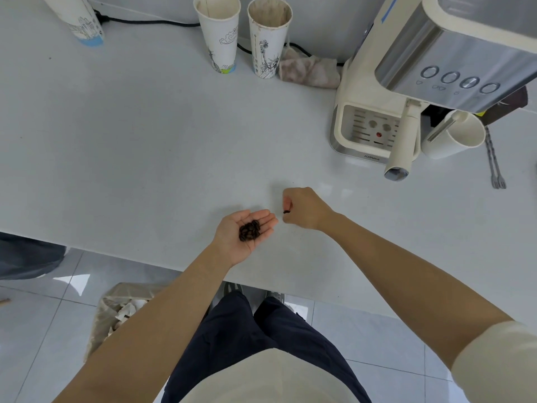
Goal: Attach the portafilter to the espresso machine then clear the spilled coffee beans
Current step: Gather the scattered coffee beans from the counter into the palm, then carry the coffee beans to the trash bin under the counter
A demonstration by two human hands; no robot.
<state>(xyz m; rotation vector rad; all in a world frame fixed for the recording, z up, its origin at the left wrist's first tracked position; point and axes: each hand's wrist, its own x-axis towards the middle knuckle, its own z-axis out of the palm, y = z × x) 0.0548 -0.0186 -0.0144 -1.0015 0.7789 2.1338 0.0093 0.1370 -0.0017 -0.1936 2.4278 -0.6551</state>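
Note:
My left hand [241,235] is held palm up above the white counter [145,155], cupping a small pile of dark coffee beans [250,230]. Just right of it, my right hand [305,209] pinches a coffee bean [286,211] between its fingertips, close to the left palm. The cream and steel espresso machine [406,82] stands at the back right. The portafilter's cream handle [402,144] sticks out from under the machine toward me; its head is hidden under the machine's front.
Two tall paper cups [220,36] [268,39] stand at the back, a third [81,18] at the far left, beside a crumpled cloth [309,69]. A white mug [453,135] and a twisted fork [494,158] lie right of the machine. A lined bin [122,312] sits on the floor.

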